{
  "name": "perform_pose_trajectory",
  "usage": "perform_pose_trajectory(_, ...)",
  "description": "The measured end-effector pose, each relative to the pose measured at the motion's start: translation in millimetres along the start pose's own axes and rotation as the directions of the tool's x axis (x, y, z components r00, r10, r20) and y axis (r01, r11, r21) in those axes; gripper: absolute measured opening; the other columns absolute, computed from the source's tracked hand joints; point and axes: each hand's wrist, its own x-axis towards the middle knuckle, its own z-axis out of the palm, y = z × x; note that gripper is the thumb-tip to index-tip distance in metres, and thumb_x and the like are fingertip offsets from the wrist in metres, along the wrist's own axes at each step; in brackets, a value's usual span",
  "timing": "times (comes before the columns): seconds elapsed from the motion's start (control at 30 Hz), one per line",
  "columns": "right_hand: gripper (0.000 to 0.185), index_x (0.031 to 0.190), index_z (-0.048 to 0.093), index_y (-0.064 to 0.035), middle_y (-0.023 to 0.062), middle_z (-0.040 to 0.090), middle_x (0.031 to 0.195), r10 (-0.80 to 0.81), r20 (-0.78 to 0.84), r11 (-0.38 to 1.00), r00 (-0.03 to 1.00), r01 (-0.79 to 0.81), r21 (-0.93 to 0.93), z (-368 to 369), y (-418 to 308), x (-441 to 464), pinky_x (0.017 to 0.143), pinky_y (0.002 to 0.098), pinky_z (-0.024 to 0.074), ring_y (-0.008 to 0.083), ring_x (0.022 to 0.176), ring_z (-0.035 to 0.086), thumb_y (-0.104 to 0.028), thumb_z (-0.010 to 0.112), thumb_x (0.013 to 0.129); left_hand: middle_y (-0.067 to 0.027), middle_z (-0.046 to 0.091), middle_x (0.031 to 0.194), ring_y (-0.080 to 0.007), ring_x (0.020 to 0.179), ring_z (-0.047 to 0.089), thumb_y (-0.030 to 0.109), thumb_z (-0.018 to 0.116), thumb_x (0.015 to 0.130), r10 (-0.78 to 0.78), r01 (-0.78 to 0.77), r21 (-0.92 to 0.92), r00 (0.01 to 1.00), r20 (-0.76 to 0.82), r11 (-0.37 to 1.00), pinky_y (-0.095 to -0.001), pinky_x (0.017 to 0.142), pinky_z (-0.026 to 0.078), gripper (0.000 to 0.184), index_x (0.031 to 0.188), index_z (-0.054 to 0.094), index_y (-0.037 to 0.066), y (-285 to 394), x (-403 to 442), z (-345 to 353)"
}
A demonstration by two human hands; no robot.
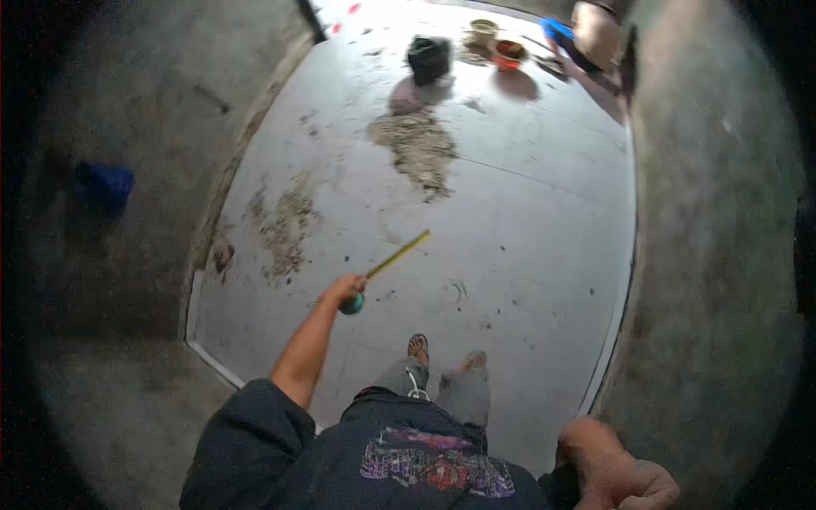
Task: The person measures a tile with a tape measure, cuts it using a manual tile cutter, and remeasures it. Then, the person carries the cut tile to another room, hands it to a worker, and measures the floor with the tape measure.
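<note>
In the head view, my left hand (344, 291) is closed around a green tape measure (352, 304), in front of me and left of centre. Its yellow blade (399, 254) sticks out up and to the right, over the pale tiled floor (535, 246). At the lower right, my right hand (643, 486) is near my side, with its fingers curled; whatever it may hold is hidden. My sandalled feet stand on the tiles below the tape.
Rubble (421, 149) lies ahead, with more debris (287, 225) at the left. Farther off are a black bag (428, 59), a red bucket (510, 56), a pale bucket (484, 32) and a crouching person (595, 38). Walls flank both sides; a blue container (105, 183) is left.
</note>
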Motion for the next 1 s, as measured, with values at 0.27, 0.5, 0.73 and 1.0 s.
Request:
perform_pose_trajectory(0.27,0.02,0.064,0.04,-0.0072,-0.0004,0.037,0.054,0.171,0.147,0.857,0.974,-0.221,0.465,116,270,-48,0.041,0.0248,0.0204,0.0085,0.045,0.026,0.002,0.055,0.074,-0.0209,0.065,0.093,-0.0367,0.082,0.063,0.026,0.057,0.087,-0.583,0.593,-0.104,0.721,-0.375,0.799,-0.0459,0.067,0.048,0.033,0.107,0.062,0.001,-190,1,-194)
perform_pose_trajectory(0.5,0.02,0.054,0.044,-0.0063,-0.0017,0.034,0.046,-0.024,0.06,0.861,0.998,-0.01,0.509,204,534,-44,0.041,0.0242,0.0203,0.0083,0.04,0.03,0.002,0.057,0.066,-0.0198,0.065,0.101,-0.034,0.093,0.063,0.031,0.053,0.087,-0.804,0.757,-0.311,0.594,-0.037,0.574,-0.0429,0.08,0.047,0.037,0.106,0.064,0.001,-166,-58,-83)
perform_pose_trajectory(0.73,0.022,0.056,0.043,-0.0055,-0.0013,0.038,0.048,0.013,0.075,0.612,0.997,-0.067,0.788,343,743,-103,0.04,0.0249,0.0262,0.0086,0.041,0.035,0.005,0.059,0.066,-0.0112,0.057,0.069,-0.0235,0.061,0.054,0.025,0.054,0.086,-0.827,-0.295,-0.954,0.548,-0.126,-0.05,-0.0378,0.059,0.042,0.025,0.074,0.058,0.004,127,-16,-209)
perform_pose_trajectory(1.0,0.021,0.059,0.045,-0.009,-0.0024,0.038,0.051,-0.034,0.171,0.748,0.985,-0.089,0.657,498,971,-130,0.041,0.0255,0.0269,0.0085,0.046,0.036,-0.005,0.059,0.074,-0.0222,0.064,0.092,-0.0342,0.084,0.063,0.03,0.049,0.09,-0.815,0.789,-0.504,0.522,0.252,0.35,-0.0458,0.071,0.046,0.036,0.106,0.063,0.001,-115,344,-375)
